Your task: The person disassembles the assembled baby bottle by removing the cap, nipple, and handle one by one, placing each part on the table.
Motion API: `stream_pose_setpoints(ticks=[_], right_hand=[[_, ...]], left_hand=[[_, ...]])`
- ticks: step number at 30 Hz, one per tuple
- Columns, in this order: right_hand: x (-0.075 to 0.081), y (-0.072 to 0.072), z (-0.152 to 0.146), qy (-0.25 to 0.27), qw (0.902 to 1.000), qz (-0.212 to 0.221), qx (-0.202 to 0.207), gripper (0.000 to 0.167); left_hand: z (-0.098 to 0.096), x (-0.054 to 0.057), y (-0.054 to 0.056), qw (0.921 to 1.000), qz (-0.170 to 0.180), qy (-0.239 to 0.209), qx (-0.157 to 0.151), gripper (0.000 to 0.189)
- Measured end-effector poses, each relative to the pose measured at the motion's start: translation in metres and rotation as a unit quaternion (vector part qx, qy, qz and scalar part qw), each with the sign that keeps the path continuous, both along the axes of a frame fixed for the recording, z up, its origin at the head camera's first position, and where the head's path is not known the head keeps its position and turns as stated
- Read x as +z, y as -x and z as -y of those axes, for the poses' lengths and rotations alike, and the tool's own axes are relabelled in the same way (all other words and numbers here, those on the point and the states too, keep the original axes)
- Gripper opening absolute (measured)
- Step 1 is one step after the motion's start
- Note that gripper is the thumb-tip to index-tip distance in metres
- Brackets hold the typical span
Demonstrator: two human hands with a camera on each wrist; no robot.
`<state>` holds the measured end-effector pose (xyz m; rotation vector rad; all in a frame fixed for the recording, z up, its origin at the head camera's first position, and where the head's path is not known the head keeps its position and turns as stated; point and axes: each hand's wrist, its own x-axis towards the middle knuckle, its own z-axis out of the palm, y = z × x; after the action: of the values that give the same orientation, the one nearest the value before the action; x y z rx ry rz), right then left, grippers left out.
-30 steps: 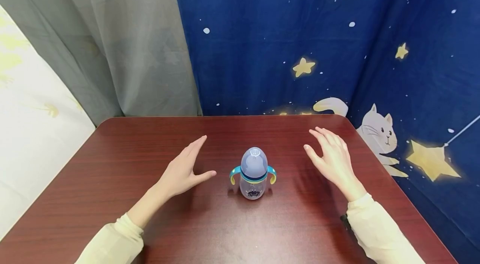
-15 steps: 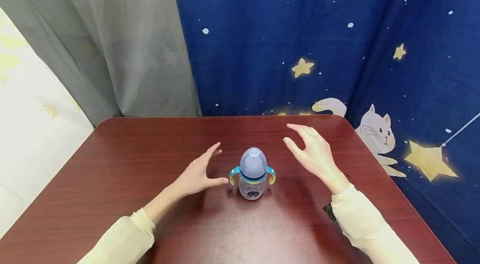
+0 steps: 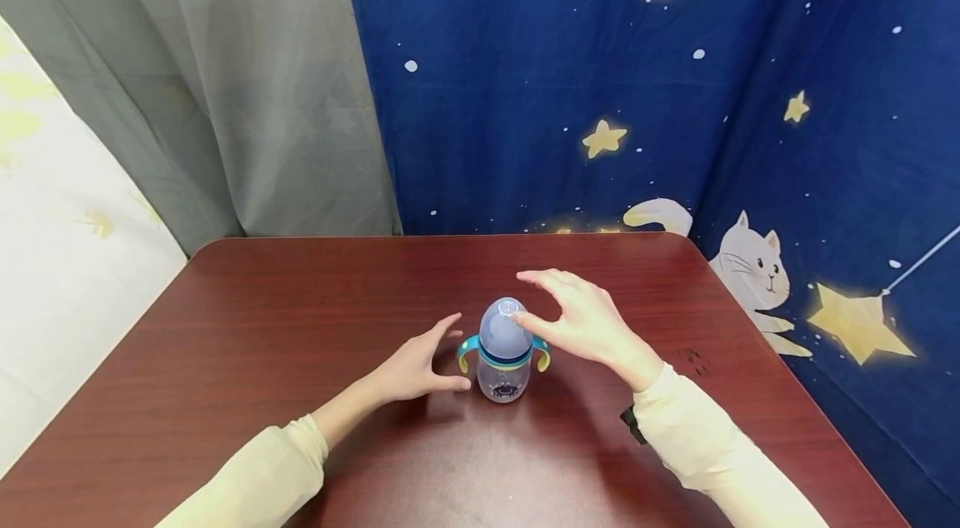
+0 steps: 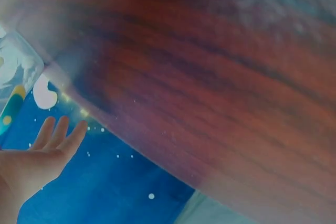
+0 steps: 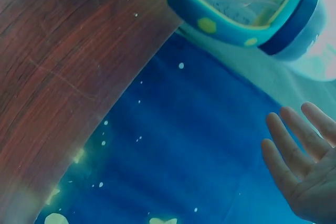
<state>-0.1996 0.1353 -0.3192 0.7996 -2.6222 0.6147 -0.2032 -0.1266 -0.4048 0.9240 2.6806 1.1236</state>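
Observation:
A baby bottle (image 3: pixel 504 378) stands upright on the table, with a domed bluish cap (image 3: pixel 501 335), a clear body with a dark crab print, and a blue-and-yellow handle on each side. My left hand (image 3: pixel 412 366) is beside the left handle (image 3: pixel 468 351), thumb and fingers spread around its side. My right hand (image 3: pixel 588 324) hovers at the cap from the right, its thumb overlapping the cap in the head view and its fingers extended behind it. In the right wrist view, the bottle's handle (image 5: pixel 210 22) shows above the spread fingers (image 5: pixel 283 166).
The reddish-brown wooden table (image 3: pixel 300 286) has rounded far corners. Behind it hang a grey curtain (image 3: pixel 285 95) and a dark blue curtain (image 3: pixel 510 95) with stars and a white cat. A small dark object (image 3: pixel 633 425) shows at the right sleeve.
Both hands have moved inward toward the bottle, the right one from farther right to the cap, the left one up to the left handle. The bottle has stayed in place.

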Motion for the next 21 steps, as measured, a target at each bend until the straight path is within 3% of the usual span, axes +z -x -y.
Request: stream_pose_setpoints(ticks=[13,21], right_hand=[[-0.003,-0.003,0.015,-0.026,0.9984,0.026,0.044,0.061],[-0.004,-0.002,0.021,-0.047,0.9964,0.043,0.057,0.063]], left_hand=[[-0.009,-0.009,0.006,0.9995,0.019,-0.004,-0.026,0.081],[-0.014,-0.012,0.009,0.9992,0.008,0.019,-0.033,0.075]])
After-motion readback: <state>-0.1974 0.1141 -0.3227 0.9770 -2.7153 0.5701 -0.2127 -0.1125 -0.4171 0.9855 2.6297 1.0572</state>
